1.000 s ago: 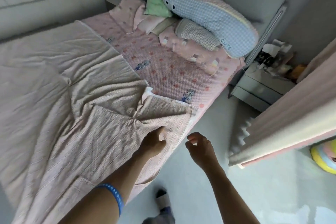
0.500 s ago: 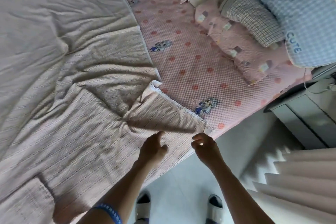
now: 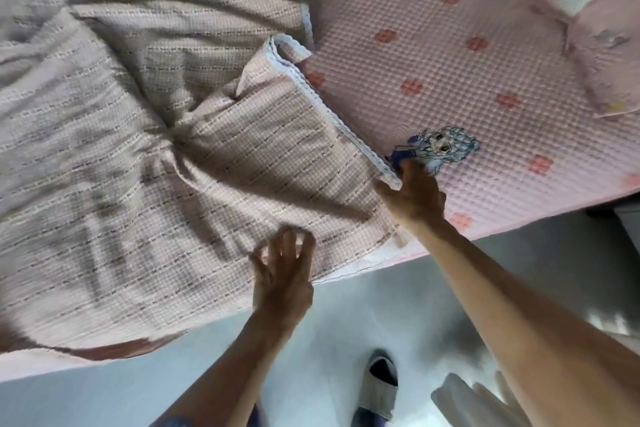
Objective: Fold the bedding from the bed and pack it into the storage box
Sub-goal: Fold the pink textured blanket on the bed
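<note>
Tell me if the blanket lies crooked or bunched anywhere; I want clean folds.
Yes. The beige blanket is bunched into creases near its middle, and its white-trimmed corner flap is flipped over. The right hand pinches the trimmed edge; the left hand hovers open.

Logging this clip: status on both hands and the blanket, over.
Right hand pinching the blanket's white-trimmed corner. Left hand open, fingers spread at the blanket's near edge, no grip. Blanket unfolded, rumpled on the pink sheet. Nothing in the way.

Blanket [image 3: 145, 156] blurred, cut off left
</note>
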